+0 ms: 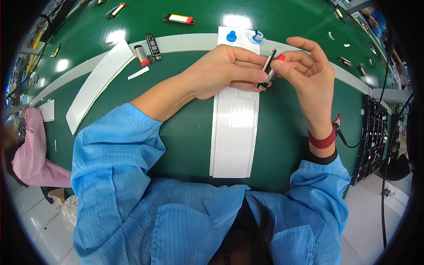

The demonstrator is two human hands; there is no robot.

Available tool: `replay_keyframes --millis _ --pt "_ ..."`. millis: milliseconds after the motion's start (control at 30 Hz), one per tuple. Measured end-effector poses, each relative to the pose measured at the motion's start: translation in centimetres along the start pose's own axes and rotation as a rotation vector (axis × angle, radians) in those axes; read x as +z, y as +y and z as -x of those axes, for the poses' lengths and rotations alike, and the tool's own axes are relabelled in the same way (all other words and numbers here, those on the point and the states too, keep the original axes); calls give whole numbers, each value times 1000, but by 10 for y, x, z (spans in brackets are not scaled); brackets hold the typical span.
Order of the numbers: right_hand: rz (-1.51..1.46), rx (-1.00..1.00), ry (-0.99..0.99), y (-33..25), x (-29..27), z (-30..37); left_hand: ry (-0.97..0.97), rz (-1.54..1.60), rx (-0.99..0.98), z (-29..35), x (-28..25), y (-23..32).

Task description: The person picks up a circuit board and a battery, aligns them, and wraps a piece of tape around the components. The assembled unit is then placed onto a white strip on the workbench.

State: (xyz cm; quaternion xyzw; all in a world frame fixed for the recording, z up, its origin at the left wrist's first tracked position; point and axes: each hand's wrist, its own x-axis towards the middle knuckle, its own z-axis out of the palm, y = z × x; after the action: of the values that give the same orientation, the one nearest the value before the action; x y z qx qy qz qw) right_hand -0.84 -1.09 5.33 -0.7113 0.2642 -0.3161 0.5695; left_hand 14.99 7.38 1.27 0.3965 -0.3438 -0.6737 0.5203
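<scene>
Above the far part of a white strip sheet (234, 137), my two hands meet around one small assembly. My left hand (218, 73) pinches a thin black module (263, 85) between thumb and fingers, its edge turned toward me. Against it lies a small silver battery (270, 76) with a red end (281, 57). The thumb and forefinger of my right hand (311, 73) close on the battery near that red end, with the other fingers curled or raised. Whether battery and module are joined is hidden by the fingers. A red wrist strap (323, 140) circles my right wrist.
Two blue knobs (231, 36) stand at the strip sheet's far end. To the left lie another battery (141, 55), a black module (153, 47) and a white strip stack (98, 88). Black trays of parts (373, 137) stand at right; a co-worker's pink sleeve (37, 150) shows at left.
</scene>
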Motion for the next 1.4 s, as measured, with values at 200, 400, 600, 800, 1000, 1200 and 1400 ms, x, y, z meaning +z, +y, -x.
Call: replay_keyframes --millis 200,400,600,800,1000,1200,1400 --pt "73 -33 6 5 0 -2 4 -44 19 1 1 1" --pt "92 -32 19 6 1 -2 -8 -54 4 0 0 1" --pt "113 -15 32 7 3 -2 45 -144 222 4 13 -9" --pt "76 9 -3 9 -5 -3 14 -223 89 2 8 -4" --pt "446 -103 -87 2 -21 -6 -136 -149 5 3 4 2" --pt "705 -357 -188 0 -26 -9 -156 -170 -18 4 4 2" --pt "366 -59 -305 4 -31 -15 -80 -794 168 11 3 8"
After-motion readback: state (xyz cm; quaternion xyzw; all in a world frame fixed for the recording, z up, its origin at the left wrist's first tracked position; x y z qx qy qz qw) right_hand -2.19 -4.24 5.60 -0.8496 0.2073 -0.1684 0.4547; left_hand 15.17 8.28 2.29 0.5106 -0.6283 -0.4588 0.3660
